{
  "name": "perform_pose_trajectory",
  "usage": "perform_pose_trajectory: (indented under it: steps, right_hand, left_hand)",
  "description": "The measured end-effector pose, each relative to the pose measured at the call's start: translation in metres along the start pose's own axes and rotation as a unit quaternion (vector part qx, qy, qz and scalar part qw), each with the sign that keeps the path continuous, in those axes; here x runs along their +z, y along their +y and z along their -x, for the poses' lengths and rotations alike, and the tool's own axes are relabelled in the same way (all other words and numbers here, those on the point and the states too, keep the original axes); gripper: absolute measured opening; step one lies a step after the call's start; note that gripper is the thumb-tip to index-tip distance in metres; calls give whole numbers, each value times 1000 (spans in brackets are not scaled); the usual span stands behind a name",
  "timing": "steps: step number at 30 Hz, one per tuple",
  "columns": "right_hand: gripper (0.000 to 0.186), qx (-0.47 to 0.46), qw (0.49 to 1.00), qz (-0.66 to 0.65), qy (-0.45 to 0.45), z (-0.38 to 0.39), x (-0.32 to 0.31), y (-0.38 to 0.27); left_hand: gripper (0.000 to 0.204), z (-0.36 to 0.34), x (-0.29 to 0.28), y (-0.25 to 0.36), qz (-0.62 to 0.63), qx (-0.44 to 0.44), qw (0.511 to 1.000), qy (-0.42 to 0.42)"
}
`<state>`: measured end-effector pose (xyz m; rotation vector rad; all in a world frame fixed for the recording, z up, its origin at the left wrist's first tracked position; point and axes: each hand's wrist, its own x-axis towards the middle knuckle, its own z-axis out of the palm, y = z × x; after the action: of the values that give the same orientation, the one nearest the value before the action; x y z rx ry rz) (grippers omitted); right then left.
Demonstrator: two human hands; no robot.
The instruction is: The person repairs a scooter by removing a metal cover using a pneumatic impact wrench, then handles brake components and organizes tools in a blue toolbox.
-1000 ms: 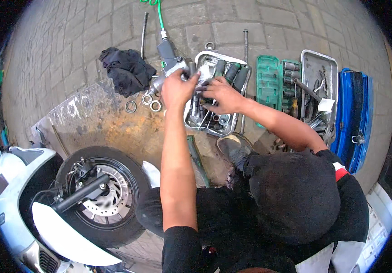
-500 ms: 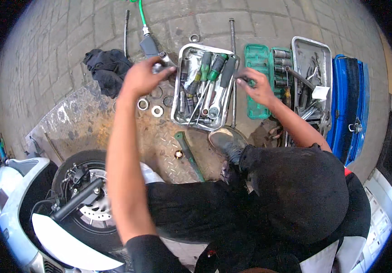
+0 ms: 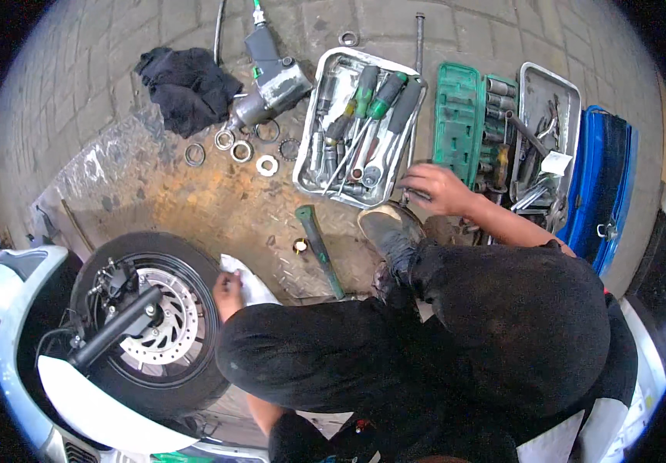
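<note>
My left hand (image 3: 227, 293) is low beside the motorcycle wheel (image 3: 208, 270), by the edge of a white panel (image 3: 244, 279). Its fingers are small and blurred, and my knee hides part of that arm. My right hand (image 3: 442, 190) hovers past the near right corner of a metal tool tray (image 3: 299, 176), its fingers curled together around something dark and small. Those fingertips overlap the lower end of a long metal rod (image 3: 418, 46) lying along the tray. Screwdrivers (image 3: 386, 94), a ratchet (image 3: 373, 173) and sockets fill the tray.
An impact wrench (image 3: 275, 86) lies near a black cloth (image 3: 186, 89), with several metal rings (image 3: 242, 150) close by. A green-handled hammer (image 3: 319, 251) is before my shoe (image 3: 388, 231). Right of these are a green socket case (image 3: 456, 123), a second tray (image 3: 526, 73) and a blue toolbox (image 3: 599, 177).
My left hand has left the impact wrench and dropped down to the wheel's side. My right hand has come nearer, from the tray's right side to its near corner. The view has shifted slightly.
</note>
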<state>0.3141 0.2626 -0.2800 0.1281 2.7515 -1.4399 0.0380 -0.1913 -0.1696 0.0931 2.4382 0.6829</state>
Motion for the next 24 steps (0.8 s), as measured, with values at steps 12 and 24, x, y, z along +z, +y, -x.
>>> perform_pose_trajectory:
  steps: [12,24]
  right_hand:
    - [54,-3,987,102,-125,-79,6,-34]
    - [22,-1,980,133,-147,-86,28,-34]
  left_hand:
    - [100,34,66,-8,-293,25,952,84]
    - [64,35,72,-1,-237,174,955,37]
